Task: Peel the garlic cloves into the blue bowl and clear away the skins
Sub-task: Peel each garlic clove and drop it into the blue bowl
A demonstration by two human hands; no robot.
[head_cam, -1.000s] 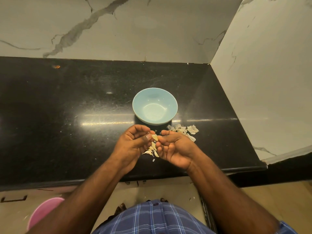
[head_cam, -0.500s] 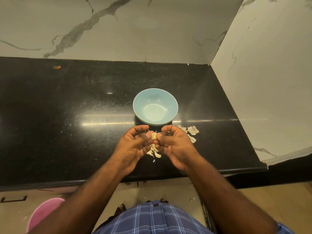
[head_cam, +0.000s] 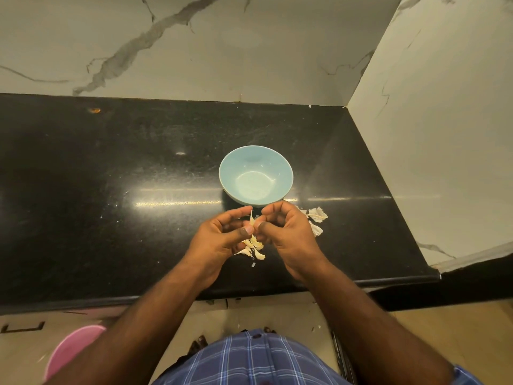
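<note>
Both hands are up over the near edge of the counter, working one garlic clove (head_cam: 252, 219) between them: the left hand (head_cam: 222, 237) pinches it with thumb against curled fingers, and the right hand (head_cam: 286, 228) has its fingertips nipped onto the top of it, seemingly at a flap of skin, though the exact hold there is too small to make out. That clove looks like a light, firm little thing with a papery, brittle jacket; I'd say the way in is at the pointed tip or the root end, where the skin lifts, because the smooth flank will likely slip once bared. Just beyond the knuckles sits the blue bowl (head_cam: 241, 162), upright, and nothing shows in it yet, so I judge the job is in its early going. Under the hands lies a small heap of unpeeled cloves (head_cam: 255, 250), and just right of the right hand a scatter of loose skins (head_cam: 316, 215), all feather-light stuff that a breath could shift and that will want sweeping together, not picking piece by piece. The surface is a black countertop (head_cam: 111, 190), polished, throwing back a streak of light and flecked with tiny crumbs. Pale marbled walls (head_cam: 194, 51) close the corner behind and to the right. Down by the floor at the left, a pink tub (head_cam: 69, 348) peeks out, perhaps handy for the skins.
</note>
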